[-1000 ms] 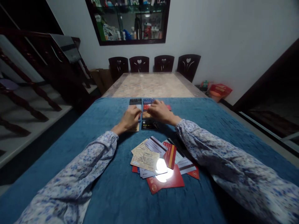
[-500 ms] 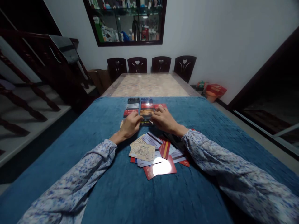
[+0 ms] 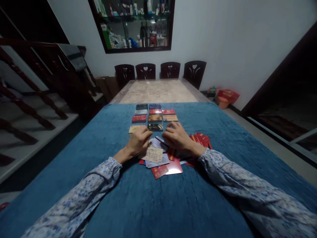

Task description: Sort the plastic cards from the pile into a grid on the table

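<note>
My left hand point(image 3: 140, 140) hovers just in front of the neat card stacks, its fingers curled together and nothing visible in them. Opposite it, my right hand point(image 3: 176, 136) is bent in the same way over the loose cards, also with nothing visible in its fingers. Between and just beyond the fingertips lies a black card stack point(image 3: 155, 127). A yellow card stack point(image 3: 134, 129) is beyond my left hand. Below the hands spreads a loose pile with a tan card point(image 3: 154, 154), a lavender card point(image 3: 158, 142) and a red card point(image 3: 159, 171).
Farther back stand more card stacks in rows, among them an orange-brown one point(image 3: 155, 118) and a tan one point(image 3: 170, 118). Red cards point(image 3: 201, 138) lie fanned beyond my right wrist. A blue cloth point(image 3: 119, 201) covers the near table; chairs point(image 3: 146, 71) line the far end.
Both hands have drawn back toward me from the black card stack, which now shows more fully. The tan stack at the right and the red fanned cards have come into sight.
</note>
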The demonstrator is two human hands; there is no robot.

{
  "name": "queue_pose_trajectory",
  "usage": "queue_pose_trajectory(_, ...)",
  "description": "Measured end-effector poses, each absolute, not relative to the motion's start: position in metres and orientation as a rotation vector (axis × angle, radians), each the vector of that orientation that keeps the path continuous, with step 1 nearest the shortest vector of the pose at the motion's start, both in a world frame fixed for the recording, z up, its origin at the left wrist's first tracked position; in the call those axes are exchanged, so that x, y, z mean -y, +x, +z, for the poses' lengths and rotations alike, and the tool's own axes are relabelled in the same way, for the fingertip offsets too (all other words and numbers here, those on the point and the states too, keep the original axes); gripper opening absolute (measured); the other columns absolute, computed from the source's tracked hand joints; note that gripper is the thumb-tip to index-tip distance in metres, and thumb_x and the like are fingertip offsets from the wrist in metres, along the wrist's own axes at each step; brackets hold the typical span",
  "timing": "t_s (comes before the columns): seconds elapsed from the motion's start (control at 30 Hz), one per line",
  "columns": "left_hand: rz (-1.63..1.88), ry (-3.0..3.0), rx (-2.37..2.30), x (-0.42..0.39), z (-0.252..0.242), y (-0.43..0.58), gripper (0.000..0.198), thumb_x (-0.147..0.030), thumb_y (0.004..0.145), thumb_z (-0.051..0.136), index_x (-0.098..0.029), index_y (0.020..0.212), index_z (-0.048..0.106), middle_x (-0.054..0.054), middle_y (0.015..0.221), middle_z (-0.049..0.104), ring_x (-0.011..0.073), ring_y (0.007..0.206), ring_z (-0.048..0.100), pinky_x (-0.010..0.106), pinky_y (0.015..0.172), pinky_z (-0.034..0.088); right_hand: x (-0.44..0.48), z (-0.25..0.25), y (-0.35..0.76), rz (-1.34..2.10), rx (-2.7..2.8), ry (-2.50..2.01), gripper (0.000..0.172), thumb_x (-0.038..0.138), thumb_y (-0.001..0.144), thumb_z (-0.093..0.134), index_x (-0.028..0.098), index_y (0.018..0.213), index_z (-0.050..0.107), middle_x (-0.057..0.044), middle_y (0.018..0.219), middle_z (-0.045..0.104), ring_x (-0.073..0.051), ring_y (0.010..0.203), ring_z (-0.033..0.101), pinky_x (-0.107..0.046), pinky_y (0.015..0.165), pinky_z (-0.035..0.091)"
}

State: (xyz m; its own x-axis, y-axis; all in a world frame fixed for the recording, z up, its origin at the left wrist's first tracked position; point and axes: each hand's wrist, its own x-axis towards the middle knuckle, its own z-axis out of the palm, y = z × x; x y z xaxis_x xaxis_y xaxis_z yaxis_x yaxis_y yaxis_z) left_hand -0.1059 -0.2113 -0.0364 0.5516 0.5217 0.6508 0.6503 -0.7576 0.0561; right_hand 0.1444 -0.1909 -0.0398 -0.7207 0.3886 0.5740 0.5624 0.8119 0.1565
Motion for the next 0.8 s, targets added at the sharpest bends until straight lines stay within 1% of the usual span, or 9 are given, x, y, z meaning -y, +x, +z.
queue_pose_trajectory(0.23, -0.98, -2.644, 0.938, 0.23, -0.04, -0.113, 0.015, -0.019, 0.096, 0.054, -0.014, 0.097, 0.069, 0.008, 0.086, 0.061, 0.0195, 0.079, 0.057, 0.032, 0.07, 0.049, 0.207, -0.045, 0.141, -0.46, 2.454, -0.66, 0.014, 0.021, 0.098, 0.059, 0.02, 0.092, 0.071, -0.005, 0.085, 0.07, -0.024, 0.102, 0.047, -0.039, 0.085, 0.028)
queue_pose_trajectory(0.37, -0.938, -2.663, 0.962, 0.24, -0.042, -0.118, 0.015, -0.018, 0.095, 0.055, -0.014, 0.1, 0.069, 0.008, 0.088, 0.062, 0.0201, 0.081, 0.057, 0.032, 0.072, 0.05, 0.213, -0.046, 0.139, -0.486, 2.464, -0.618, 0.014, 0.021, 0.097, 0.06, 0.02, 0.088, 0.07, -0.005, 0.085, 0.071, -0.024, 0.102, 0.047, -0.039, 0.085, 0.028)
queue_pose_trajectory(0.6, -0.891, -2.634, 0.995, 0.258, -0.045, -0.121, 0.015, -0.016, 0.098, 0.054, -0.013, 0.101, 0.069, 0.009, 0.09, 0.063, 0.0198, 0.081, 0.056, 0.032, 0.072, 0.05, 0.227, -0.046, 0.135, -0.487, 2.472, -0.604, 0.014, 0.021, 0.097, 0.058, 0.02, 0.089, 0.07, -0.005, 0.085, 0.07, -0.025, 0.101, 0.048, -0.04, 0.086, 0.028)
queue_pose_trajectory(0.8, -0.859, -2.643, 1.027, 0.269, -0.048, -0.125, 0.016, -0.018, 0.1, 0.053, -0.014, 0.101, 0.069, 0.009, 0.092, 0.065, 0.0202, 0.084, 0.056, 0.033, 0.074, 0.049, 0.24, -0.046, 0.133, -0.441, 2.494, -0.622, 0.017, 0.028, 0.099, 0.058, 0.021, 0.092, 0.072, -0.006, 0.091, 0.072, -0.025, 0.102, 0.05, -0.04, 0.086, 0.029)
